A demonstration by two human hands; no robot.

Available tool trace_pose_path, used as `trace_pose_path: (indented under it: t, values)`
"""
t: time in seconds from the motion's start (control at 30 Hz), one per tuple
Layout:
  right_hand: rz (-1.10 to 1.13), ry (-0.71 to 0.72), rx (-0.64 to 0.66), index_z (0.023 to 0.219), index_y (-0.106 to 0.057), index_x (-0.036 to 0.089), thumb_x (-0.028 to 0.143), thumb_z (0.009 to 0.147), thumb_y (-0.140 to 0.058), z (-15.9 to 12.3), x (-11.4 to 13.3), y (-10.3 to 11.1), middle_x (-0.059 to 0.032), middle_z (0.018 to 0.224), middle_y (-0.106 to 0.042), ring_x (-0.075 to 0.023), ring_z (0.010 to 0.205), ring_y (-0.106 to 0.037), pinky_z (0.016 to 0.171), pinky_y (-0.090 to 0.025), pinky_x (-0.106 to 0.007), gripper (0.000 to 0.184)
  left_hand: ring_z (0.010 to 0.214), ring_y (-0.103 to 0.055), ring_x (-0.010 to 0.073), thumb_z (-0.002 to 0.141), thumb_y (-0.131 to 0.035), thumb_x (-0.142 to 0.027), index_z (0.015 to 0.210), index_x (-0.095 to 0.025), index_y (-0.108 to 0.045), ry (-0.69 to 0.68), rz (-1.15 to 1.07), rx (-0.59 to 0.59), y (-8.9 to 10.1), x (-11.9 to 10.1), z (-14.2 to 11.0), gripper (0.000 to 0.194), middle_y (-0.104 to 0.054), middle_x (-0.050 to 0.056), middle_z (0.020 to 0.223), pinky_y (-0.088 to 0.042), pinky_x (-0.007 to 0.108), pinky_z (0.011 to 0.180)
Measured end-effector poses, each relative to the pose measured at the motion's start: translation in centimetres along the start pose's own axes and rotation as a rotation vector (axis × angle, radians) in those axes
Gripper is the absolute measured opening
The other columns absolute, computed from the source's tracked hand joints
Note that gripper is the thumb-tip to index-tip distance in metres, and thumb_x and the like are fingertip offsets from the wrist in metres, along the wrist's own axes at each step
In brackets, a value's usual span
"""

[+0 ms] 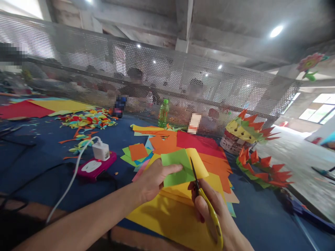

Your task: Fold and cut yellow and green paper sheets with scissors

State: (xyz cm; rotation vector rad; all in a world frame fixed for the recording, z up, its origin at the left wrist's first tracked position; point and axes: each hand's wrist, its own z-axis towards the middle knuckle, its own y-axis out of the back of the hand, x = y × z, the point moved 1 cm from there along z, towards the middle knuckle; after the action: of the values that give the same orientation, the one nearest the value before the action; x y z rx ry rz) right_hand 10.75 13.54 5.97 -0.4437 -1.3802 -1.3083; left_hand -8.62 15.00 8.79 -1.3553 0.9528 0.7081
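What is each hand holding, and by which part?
The left hand holds the green paper square by its left side; whether it also grips the yellow sheet behind is unclear. The right hand holds scissors by their yellow handles.

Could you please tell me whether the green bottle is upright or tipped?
Upright: the bottle stands on its base, green cap uppermost.

Matt green paper [176, 168], glossy plastic bottle [163, 114]
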Motion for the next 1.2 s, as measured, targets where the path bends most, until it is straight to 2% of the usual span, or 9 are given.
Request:
trace_pose_path:
  t: [0.13, 0.23, 0.5, 0.63, 0.87, 1.07, 1.2]
  values:
    - [0.008, -0.035, 0.008, 0.096, -0.054, 0.019, 0.072, 0.09, -0.046, 0.0, -0.3, -0.1, 0.0073, 0.053, -0.045, -0.0093, 0.042, -0.039, 0.043, -0.03, -0.022, 0.054, 0.099, -0.073, 0.0315, 0.069, -0.083, -0.027, 0.103, -0.018, -0.078, 0.007, 0.005, -0.002, 0.0, 0.1, 0.0, 0.035, -0.079, 0.009, 0.104, -0.053, 0.042, 0.091]
    - [-0.004, -0.059, -0.004, 0.096, -0.054, 0.02, 0.073, 0.091, -0.045, 0.0, -0.2, -0.3, 0.0094, 0.046, -0.043, -0.0085, 0.036, -0.035, 0.042, -0.029, -0.023, 0.055, 0.103, -0.072, 0.0331, 0.07, -0.083, -0.027, 0.105, -0.017, -0.077, 0.004, 0.012, -0.003, 0.0, 0.1, 0.0, 0.037, -0.079, 0.011, 0.106, -0.053, 0.043, 0.092]
    - [0.085, -0.123, -0.04, 0.089, -0.053, 0.021, 0.074, 0.086, -0.053, 0.0, 0.5, -0.6, 0.0107, 0.041, -0.041, -0.0068, 0.031, -0.032, 0.036, -0.02, -0.021, 0.053, 0.103, -0.072, 0.0351, 0.069, -0.083, -0.027, 0.106, -0.017, -0.077, 0.012, 0.0, -0.002, 0.2, 0.4, 0.1, 0.039, -0.078, 0.013, 0.108, -0.054, 0.045, 0.092]
    - [0.094, -0.154, -0.054, 0.087, -0.056, 0.02, 0.073, 0.083, -0.058, 0.0, -0.1, -0.5, 0.0105, 0.042, -0.039, -0.007, 0.032, -0.033, 0.035, -0.022, -0.02, 0.053, 0.106, -0.071, 0.0373, 0.069, -0.084, -0.028, 0.104, -0.014, -0.077, 0.03, 0.013, -0.016, 0.2, 0.4, 0.1, 0.039, -0.077, 0.015, 0.111, -0.054, 0.046, 0.092]
    - [0.063, -0.161, -0.071, 0.087, -0.06, 0.019, 0.072, 0.083, -0.059, 0.1, -1.0, -0.4, 0.0096, 0.046, -0.038, -0.0064, 0.035, -0.033, 0.035, -0.023, -0.019, 0.053, 0.103, -0.073, 0.0345, 0.071, -0.083, -0.028, 0.103, -0.016, -0.078, 0.031, 0.029, -0.008, 0.2, 0.4, 0.1, 0.035, -0.077, 0.014, 0.112, -0.055, 0.044, 0.091]
    - [-0.014, -0.08, -0.024, 0.096, -0.057, 0.019, 0.067, 0.088, -0.056, -0.2, -1.4, -0.2, 0.0092, 0.045, -0.042, -0.0079, 0.036, -0.037, 0.037, -0.025, -0.02, 0.049, 0.101, -0.073, 0.031, 0.074, -0.081, -0.028, 0.102, -0.018, -0.078, 0.005, 0.017, 0.042, 0.2, 0.4, 0.1, 0.029, -0.078, 0.01, 0.112, -0.055, 0.039, 0.088]
    - [-0.034, -0.049, -0.022, 0.098, -0.055, 0.02, 0.067, 0.089, -0.054, -0.3, -1.4, -0.2, 0.0091, 0.047, -0.043, -0.0086, 0.038, -0.039, 0.039, -0.027, -0.02, 0.048, 0.102, -0.073, 0.0318, 0.076, -0.08, -0.029, 0.1, -0.02, -0.078, 0.0, 0.014, 0.062, 0.2, 0.4, 0.0, 0.026, -0.078, 0.009, 0.111, -0.055, 0.04, 0.089]
